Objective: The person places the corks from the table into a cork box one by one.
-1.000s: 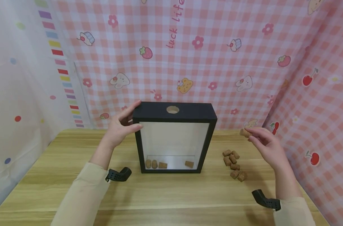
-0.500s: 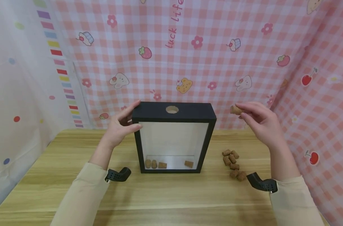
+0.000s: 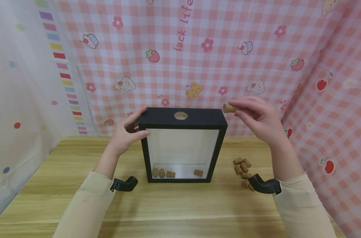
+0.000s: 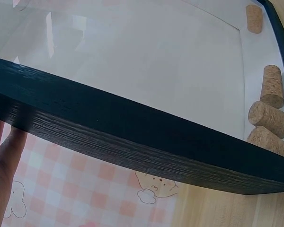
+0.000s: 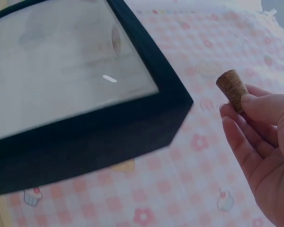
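A black shadow box frame (image 3: 183, 123) with a clear front and a round hole (image 3: 181, 115) in its top stands upright on the table. My left hand (image 3: 125, 134) grips its upper left corner, thumb in front and fingers on the top and side. Between the thumb and fingers of my right hand (image 3: 259, 120) is a cork (image 3: 229, 108), held beside the frame's upper right corner, apart from it. In the right wrist view that cork (image 5: 232, 90) tapers toward the thumb. Several corks (image 4: 270, 118) lie inside along the frame's bottom, mostly on its left.
A loose pile of corks (image 3: 242, 166) lies on the wooden table (image 3: 174, 208) right of the frame, partly hidden by the right wrist's black camera mount (image 3: 263, 185). Another mount (image 3: 124, 183) is on the left wrist. A pink checked curtain (image 3: 180, 72) hangs behind.
My right hand has carried the cork up and to the left, from above the pile to beside the frame's top right corner. My left hand and the frame have stayed put.
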Motion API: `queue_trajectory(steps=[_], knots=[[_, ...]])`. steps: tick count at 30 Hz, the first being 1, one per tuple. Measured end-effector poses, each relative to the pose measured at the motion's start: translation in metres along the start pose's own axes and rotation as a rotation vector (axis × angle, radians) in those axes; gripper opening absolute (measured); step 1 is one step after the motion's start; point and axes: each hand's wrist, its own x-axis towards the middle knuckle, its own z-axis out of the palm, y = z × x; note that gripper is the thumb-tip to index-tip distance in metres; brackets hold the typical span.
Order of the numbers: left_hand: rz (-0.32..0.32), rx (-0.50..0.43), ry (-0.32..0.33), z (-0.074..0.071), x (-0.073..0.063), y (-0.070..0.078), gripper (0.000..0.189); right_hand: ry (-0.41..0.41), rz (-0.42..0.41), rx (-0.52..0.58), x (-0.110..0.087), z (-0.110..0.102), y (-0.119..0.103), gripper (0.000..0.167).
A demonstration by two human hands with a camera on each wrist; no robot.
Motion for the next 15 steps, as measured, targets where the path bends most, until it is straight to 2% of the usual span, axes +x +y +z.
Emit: queue_trajectory(steps=[7, 15], knots=[[-0.001, -0.011, 0.0, 0.0, 0.0, -0.001, 0.072, -0.105, -0.003, -0.079, 0.02, 0.024, -0.005, 0.035], [-0.003, -0.008, 0.007, 0.0, -0.001, -0.001, 0.073, -0.196, -0.105, -0.177, 0.043, 0.052, -0.009, 0.033]])
